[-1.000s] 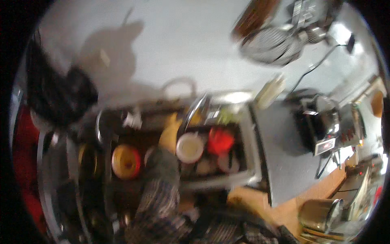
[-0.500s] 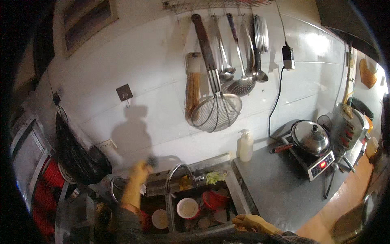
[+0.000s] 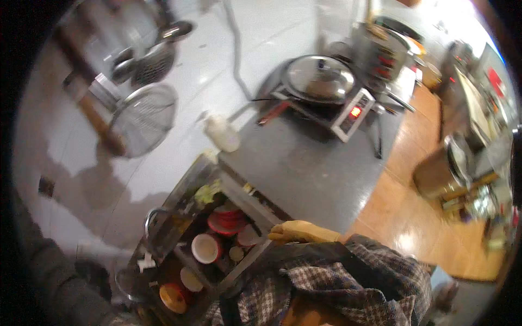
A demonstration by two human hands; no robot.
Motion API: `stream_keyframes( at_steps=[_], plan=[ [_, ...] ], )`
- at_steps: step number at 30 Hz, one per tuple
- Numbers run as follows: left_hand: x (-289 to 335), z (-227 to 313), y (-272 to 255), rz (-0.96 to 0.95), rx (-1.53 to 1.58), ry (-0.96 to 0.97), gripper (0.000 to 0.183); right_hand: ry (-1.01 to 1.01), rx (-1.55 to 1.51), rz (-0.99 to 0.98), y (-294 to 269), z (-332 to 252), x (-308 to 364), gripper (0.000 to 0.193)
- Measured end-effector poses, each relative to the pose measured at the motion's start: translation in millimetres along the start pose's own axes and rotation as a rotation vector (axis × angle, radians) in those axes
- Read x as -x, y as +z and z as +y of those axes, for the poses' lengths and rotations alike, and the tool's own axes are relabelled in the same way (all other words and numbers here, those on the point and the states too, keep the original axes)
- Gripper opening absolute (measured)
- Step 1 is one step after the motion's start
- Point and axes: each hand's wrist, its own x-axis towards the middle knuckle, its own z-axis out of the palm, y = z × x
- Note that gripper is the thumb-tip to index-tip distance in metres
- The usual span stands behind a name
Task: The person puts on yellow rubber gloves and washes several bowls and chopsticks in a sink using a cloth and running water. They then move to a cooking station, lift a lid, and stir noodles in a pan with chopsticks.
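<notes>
My right hand [image 3: 304, 231], yellow-looking as if gloved, lies on the near rim of the sink with its fingers stretched out and nothing in them. Beside it is a double-basin sink [image 3: 231, 274]. In the nearer-right basin sit a white bowl with a red outside [image 3: 206, 249] and several red bowls [image 3: 225, 223]. The left basin has a pale round dish [image 3: 191, 279] and an orange-looking bowl [image 3: 173, 298]. My left sleeve [image 3: 51, 266] reaches up along the left edge; the hand itself is out of sight. The picture is smeared by motion.
A curved tap [image 3: 155, 220] rises behind the sink. A pump bottle [image 3: 222, 133] stands by the wall. On the steel counter [image 3: 304, 163] a lidded pan [image 3: 318, 81] sits on a lit induction cooker [image 3: 350, 114]. A strainer [image 3: 144, 119] hangs on the wall; a metal pot [image 3: 443, 165] stands right.
The view has swung right and tilted, so the sink now lies lower left. My left arm has moved leftward and its hand has left view. My right hand stays on the sink rim.
</notes>
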Motion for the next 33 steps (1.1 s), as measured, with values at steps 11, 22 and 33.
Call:
stream_keyframes(
  at_steps=[11, 22, 33],
  plan=[
    [431, 410, 23, -1.008, 1.099, 0.032, 0.049, 0.483, -0.14, 0.388, 46, 48, 90, 0.032],
    [446, 450, 13, -0.935, 1.222, 0.029, 0.044, 0.765, -0.509, 0.787, 182, -53, 173, 0.039],
    [384, 429, -9, -0.492, 1.19, -0.193, 0.04, 1.679, -0.585, 1.706, 410, -67, 420, 0.04]
  ],
)
